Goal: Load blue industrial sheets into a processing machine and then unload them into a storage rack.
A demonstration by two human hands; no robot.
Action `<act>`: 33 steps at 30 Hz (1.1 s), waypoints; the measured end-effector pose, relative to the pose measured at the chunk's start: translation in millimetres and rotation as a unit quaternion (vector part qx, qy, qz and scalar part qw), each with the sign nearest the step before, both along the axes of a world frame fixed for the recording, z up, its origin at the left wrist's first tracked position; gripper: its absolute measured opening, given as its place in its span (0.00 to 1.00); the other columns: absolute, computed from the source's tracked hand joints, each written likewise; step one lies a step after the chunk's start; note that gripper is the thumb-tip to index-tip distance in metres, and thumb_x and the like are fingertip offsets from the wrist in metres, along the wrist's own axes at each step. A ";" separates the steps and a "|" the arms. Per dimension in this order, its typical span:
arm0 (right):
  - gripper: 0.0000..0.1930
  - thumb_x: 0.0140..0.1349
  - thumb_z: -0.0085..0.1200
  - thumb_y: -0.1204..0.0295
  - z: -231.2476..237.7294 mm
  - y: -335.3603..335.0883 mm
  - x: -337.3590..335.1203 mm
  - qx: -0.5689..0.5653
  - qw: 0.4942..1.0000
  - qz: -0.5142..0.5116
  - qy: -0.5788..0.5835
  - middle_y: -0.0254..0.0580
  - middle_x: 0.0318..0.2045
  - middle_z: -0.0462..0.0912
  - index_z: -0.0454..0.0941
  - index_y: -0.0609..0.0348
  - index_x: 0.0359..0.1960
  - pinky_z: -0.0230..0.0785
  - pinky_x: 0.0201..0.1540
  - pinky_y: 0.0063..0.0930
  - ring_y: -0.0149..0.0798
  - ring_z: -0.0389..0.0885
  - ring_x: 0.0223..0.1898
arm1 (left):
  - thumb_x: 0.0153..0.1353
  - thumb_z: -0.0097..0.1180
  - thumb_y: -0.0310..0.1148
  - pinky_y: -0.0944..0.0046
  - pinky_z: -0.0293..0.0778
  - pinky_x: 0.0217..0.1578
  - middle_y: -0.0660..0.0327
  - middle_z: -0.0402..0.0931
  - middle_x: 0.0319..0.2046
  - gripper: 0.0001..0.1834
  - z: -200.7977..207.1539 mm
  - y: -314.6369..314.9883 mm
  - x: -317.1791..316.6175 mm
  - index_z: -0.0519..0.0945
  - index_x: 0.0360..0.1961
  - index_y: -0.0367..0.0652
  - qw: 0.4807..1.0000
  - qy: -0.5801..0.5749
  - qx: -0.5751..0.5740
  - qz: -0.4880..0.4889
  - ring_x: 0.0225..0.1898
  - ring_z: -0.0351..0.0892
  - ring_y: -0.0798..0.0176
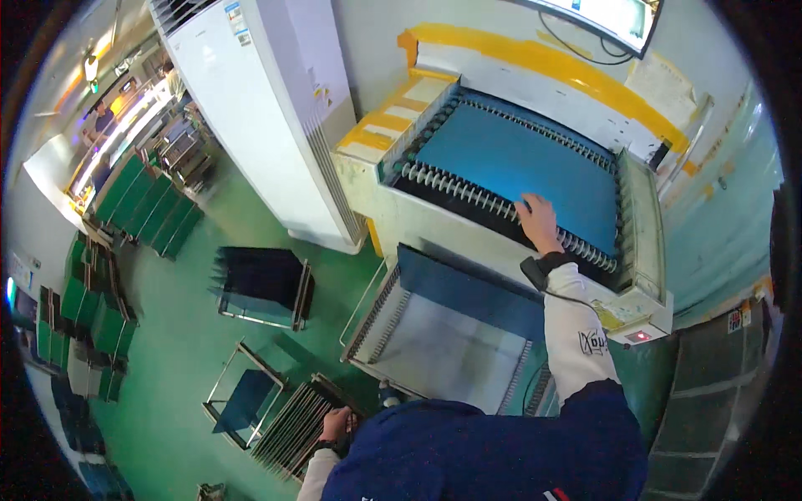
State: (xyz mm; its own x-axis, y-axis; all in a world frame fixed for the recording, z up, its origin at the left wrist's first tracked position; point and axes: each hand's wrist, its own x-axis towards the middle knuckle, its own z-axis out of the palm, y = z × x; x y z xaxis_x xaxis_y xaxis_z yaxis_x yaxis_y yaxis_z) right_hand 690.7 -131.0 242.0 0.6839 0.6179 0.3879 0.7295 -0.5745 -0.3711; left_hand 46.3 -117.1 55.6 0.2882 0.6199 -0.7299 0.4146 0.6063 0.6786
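A flat blue panel (518, 154) lies on the conveyor machine (468, 219), framed by rows of small roller wheels (459, 185). My right hand (539, 224) reaches over the machine's near side, fingers stretched onto the panel's near edge; it looks open. Low at the left, my left hand (336, 424) has its fingers curled at the upper right end of a slotted rack (296, 426). Whatever those fingers hold is hidden. A second dark blue panel (468, 292) leans in the open-topped white cart (447, 344) below the machine.
Left of the machine stands a tall white cabinet unit (259, 108). On the green floor are a rack of dark panels (263, 284) and a metal frame with one blue panel (244, 401). Green panel stacks (146, 204) line the left. A screen (614, 18) hangs above.
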 end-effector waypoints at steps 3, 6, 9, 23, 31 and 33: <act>0.13 0.57 0.54 0.65 22.5 -0.7 -55.2 0.091 0.993 0.069 -0.010 0.46 0.40 0.81 0.79 0.58 0.41 0.68 0.47 0.35 0.47 0.76 0.45 | 0.60 0.50 0.34 0.68 0.65 0.16 0.62 0.72 0.17 0.12 -34.4 3.6 -16.4 0.74 0.22 0.40 0.998 -0.029 -0.044 0.030 0.14 0.69 0.66; 0.15 0.58 0.55 0.63 16.7 -14.0 -98.4 0.154 0.949 0.149 0.230 0.48 0.38 0.82 0.80 0.62 0.39 0.69 0.44 0.32 0.43 0.80 0.41 | 0.61 0.50 0.35 0.68 0.66 0.17 0.63 0.73 0.19 0.10 -56.2 2.2 -25.3 0.75 0.26 0.41 0.992 -0.027 -0.106 0.069 0.16 0.70 0.67; 0.14 0.59 0.55 0.63 -14.7 -27.6 -121.0 0.051 0.962 0.174 0.203 0.48 0.34 0.83 0.80 0.62 0.38 0.70 0.42 0.30 0.41 0.82 0.37 | 0.61 0.51 0.36 0.68 0.67 0.18 0.63 0.74 0.21 0.10 -72.9 6.0 -32.9 0.74 0.29 0.41 0.983 -0.075 -0.140 0.092 0.18 0.72 0.67; 0.26 0.50 0.59 0.68 -98.6 -71.5 -188.7 -0.172 0.965 0.127 0.152 0.47 0.50 0.75 0.71 0.55 0.53 0.58 0.56 0.47 0.51 0.67 0.55 | 0.61 0.52 0.35 0.68 0.70 0.17 0.63 0.72 0.21 0.09 -42.6 4.3 -33.8 0.73 0.31 0.40 0.987 -0.052 -0.116 0.094 0.19 0.72 0.67; 0.27 0.47 0.59 0.72 -95.1 -59.8 -176.1 -0.086 0.994 0.062 0.010 0.43 0.54 0.70 0.70 0.56 0.53 0.56 0.58 0.44 0.48 0.66 0.56 | 0.60 0.53 0.34 0.67 0.70 0.17 0.63 0.73 0.20 0.08 -60.4 11.4 -48.3 0.72 0.29 0.41 0.983 -0.037 -0.155 0.090 0.19 0.73 0.66; 0.27 0.48 0.59 0.72 -89.9 -59.1 -180.3 -0.097 0.993 0.062 0.022 0.43 0.55 0.70 0.70 0.56 0.53 0.56 0.58 0.44 0.48 0.66 0.56 | 0.60 0.54 0.34 0.67 0.70 0.17 0.63 0.73 0.20 0.08 -65.6 10.7 -50.2 0.72 0.29 0.41 0.986 -0.024 -0.143 0.087 0.18 0.73 0.66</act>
